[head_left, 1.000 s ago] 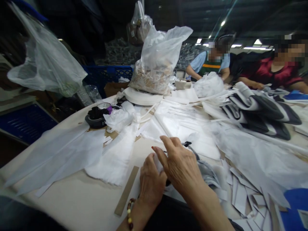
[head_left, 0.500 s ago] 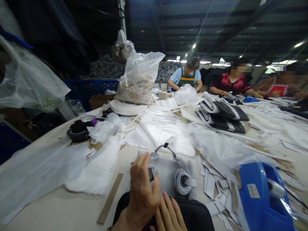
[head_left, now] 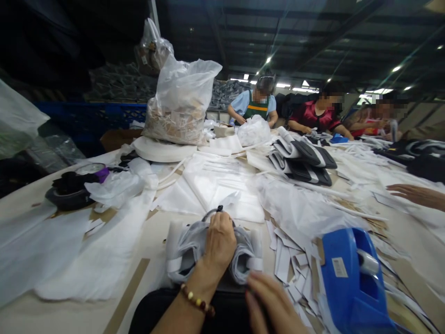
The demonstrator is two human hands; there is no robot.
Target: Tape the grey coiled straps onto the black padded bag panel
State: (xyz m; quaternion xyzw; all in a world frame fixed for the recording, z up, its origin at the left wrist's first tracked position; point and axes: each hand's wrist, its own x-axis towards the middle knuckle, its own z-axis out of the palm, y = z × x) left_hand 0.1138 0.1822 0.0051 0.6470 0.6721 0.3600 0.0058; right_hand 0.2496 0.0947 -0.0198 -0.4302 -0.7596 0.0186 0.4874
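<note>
In front of me sits a black padded case (head_left: 222, 308). Just beyond it is a light grey bundle with two wrapped rolls, a left roll (head_left: 186, 255) and a right roll (head_left: 243, 262), each with a white band. My left hand (head_left: 220, 239), below a beaded bracelet, reaches between the rolls. Its fingers are closed at the thin grey strap (head_left: 207, 215) with a black end piece; the fingertips are hidden. My right hand (head_left: 269, 297) lies over the case's right side, fingers stretched out, fingertips by the right roll, nothing visible in them.
A blue tape dispenser (head_left: 351, 278) stands at right beside scattered white strips (head_left: 295, 264). Ahead lie plastic sheets (head_left: 222, 176), folded black-and-white pieces (head_left: 302, 160) and a full plastic bag (head_left: 177, 106). A black ring-shaped item (head_left: 69, 190) is at left. Co-workers sit opposite; another person's hand (head_left: 417, 195) reaches in from the right.
My left hand has moved forward from the left roll to the strap. My right hand has shifted right, towards the right roll. The view has turned right, and another person's hand has appeared.
</note>
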